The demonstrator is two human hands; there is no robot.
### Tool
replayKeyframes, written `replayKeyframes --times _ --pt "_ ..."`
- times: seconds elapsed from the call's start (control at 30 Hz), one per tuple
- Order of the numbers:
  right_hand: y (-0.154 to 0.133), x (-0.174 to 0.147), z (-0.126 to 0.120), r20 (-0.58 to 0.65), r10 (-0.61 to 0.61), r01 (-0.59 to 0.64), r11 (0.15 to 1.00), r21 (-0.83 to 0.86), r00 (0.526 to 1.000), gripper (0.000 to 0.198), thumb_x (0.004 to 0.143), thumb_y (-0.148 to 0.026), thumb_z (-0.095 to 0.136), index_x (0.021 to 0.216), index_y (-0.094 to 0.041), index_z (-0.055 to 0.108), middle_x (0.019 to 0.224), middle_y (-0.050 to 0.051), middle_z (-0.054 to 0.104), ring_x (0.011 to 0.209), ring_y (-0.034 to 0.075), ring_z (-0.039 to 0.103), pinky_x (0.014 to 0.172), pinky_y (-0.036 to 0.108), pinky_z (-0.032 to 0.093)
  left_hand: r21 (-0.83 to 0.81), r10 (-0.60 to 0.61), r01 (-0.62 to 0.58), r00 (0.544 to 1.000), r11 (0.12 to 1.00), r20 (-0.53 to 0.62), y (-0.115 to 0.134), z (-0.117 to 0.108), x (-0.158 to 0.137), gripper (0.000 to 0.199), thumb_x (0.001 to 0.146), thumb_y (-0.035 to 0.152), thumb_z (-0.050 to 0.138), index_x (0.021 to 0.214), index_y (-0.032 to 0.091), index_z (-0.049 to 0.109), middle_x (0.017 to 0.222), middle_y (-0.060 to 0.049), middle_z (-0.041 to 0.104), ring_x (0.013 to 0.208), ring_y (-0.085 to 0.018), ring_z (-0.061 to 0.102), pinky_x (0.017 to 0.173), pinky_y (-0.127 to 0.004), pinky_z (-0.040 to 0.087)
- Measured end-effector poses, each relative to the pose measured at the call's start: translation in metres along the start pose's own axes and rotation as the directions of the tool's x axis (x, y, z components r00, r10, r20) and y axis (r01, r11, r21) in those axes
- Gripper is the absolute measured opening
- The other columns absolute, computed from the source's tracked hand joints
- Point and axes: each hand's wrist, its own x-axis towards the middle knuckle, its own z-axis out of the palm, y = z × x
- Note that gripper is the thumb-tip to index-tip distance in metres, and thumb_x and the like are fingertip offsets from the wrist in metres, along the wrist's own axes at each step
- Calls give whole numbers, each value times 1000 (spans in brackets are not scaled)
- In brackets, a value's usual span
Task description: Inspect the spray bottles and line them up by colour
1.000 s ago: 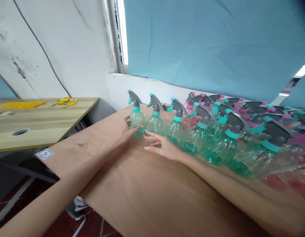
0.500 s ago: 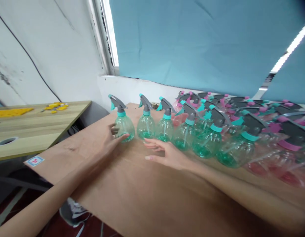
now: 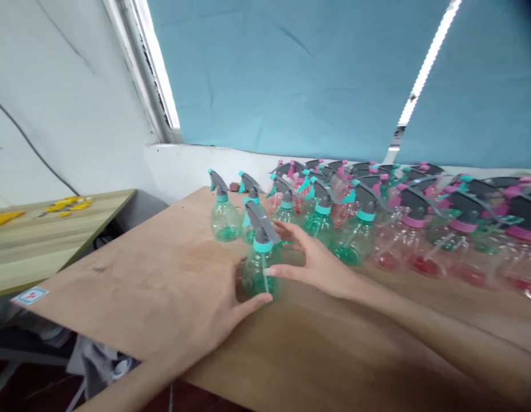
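Right now my left hand [image 3: 220, 312] is closed round the lower left of a green spray bottle [image 3: 257, 266], thumb laid across the front near the base, the other fingers mostly hidden behind. My right hand [image 3: 319, 263] makes a loose C on the other side, thumb over the bottle's front, fingers by its right shoulder; whether it grips or only touches, I cannot tell. The bottle is roughly upright over the middle of the worktop [image 3: 162, 286], between the near edge and the bottles along the far edge. Its body is round, see-through plastic, a thin tube inside, with a turquoise collar and a matt grey trigger head.

Five more green bottles [image 3: 224, 220] of the same shape make a line beyond my hands, beginning toward the far left corner. Farther right stand pink bottles [image 3: 426, 257], clear with reddish bases; I count three pink collars at the front, but the heads behind overlap too much to count.

The worktop is smooth brown board with faint grain, and one blue-bordered sticker [image 3: 32, 295] marks its near left corner. Past the left edge, a pale, streaky wooden table [image 3: 55, 243] carries small yellow pieces [image 3: 70, 203].
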Motion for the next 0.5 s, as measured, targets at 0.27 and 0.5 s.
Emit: replayKeyframes --times 0.27,0.5 --pt "9 -43 -40 -270 24 15 989 144 963 57 76 -45 69 127 -32 46 129 4 57 114 25 57 95 46 47 36 111 -119 977 992 181 47 79 13 65 74 51 73 126 23 45 123 -10 58 117 -34 53 96 -52 42" --pt "20 -72 -85 -383 49 -7 994 111 922 36 81 -44 63 111 -25 57 116 4 63 107 22 59 95 41 45 -17 169 -173 936 985 309 78 133 25 69 73 52 75 125 20 43 122 -11 58 113 -33 55 92 -47 45"
